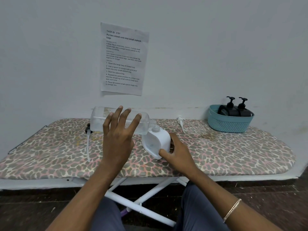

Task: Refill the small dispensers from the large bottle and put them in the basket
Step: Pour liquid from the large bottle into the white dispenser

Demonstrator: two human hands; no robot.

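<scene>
My left hand (pixel 118 137) grips a large clear bottle (pixel 100 119) and holds it on its side above the board. The bottle's open neck points right and meets the open neck of a small white dispenser (pixel 158 140). The bottle looks nearly empty. My right hand (pixel 178 152) holds the white dispenser by its lower right side, tilted toward the bottle, with its base on the board. A teal basket (pixel 230 125) stands at the far right with two black pump dispensers (pixel 233 110) inside.
Everything rests on an ironing board with a leopard-print cover (pixel 233 150) against a white wall. A white pump head (pixel 180 121) lies behind the dispenser. A black pump with a long tube (pixel 87 130) lies at the left. A printed sheet (pixel 123 59) hangs on the wall.
</scene>
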